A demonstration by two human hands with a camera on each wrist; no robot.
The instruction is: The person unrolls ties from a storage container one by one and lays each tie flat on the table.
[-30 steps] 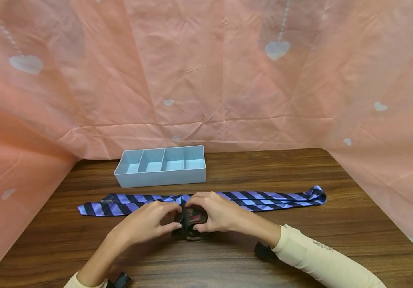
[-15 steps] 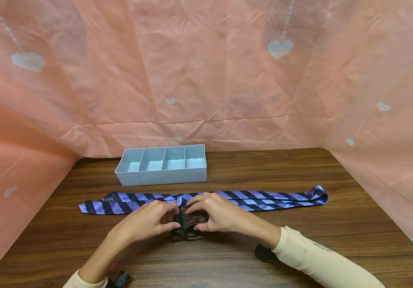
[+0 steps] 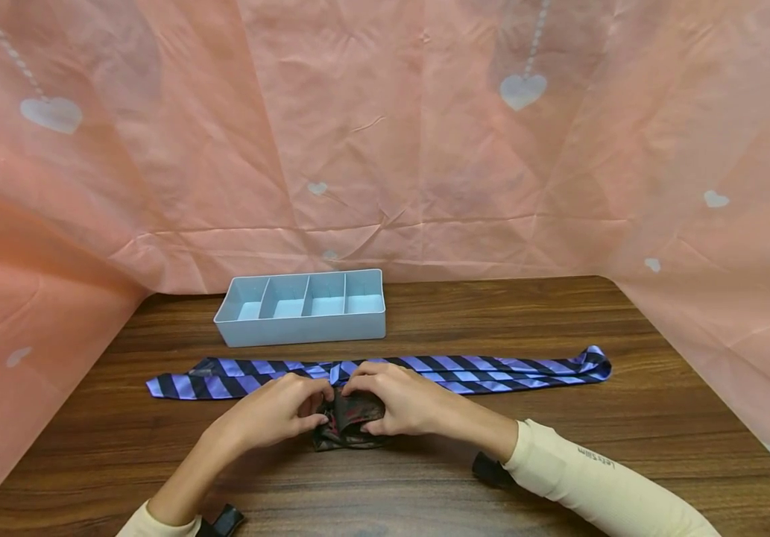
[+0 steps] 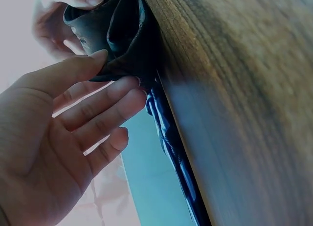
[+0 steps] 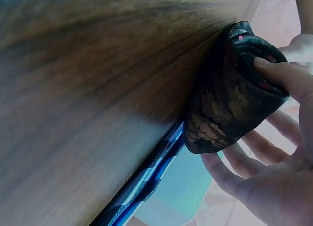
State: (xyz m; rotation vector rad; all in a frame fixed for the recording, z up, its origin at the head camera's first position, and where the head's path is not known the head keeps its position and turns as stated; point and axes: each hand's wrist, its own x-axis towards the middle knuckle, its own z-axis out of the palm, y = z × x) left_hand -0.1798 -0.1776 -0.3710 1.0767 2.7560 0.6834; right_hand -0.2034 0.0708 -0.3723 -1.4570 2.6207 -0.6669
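Note:
A dark brown-and-black patterned cloth [image 3: 356, 415] with red flecks stands rolled up on the table between my hands. My left hand [image 3: 276, 415] pinches its left edge, the thumb on the near side and the fingertips behind, as the left wrist view shows on the cloth [image 4: 93, 33]. My right hand [image 3: 403, 403] grips the other side; in the right wrist view its thumb goes into the rolled layers at the top of the cloth [image 5: 222, 101], while the fingers lie along the outside. Just behind, a purple-and-black striped necktie [image 3: 492, 365] lies lengthwise, partly hidden by both hands.
A light blue four-part box [image 3: 307, 330] stands behind the necktie, left of centre. Wood-grain tabletop [image 3: 492, 321] surrounds everything, and a pink curtain [image 3: 385, 149] with pale hearts encloses the back and sides.
The cloth has been turned and refolded between the fingers: its round opening is narrower, and a fold now stands up in the middle. Both hands stay in nearly the same place.

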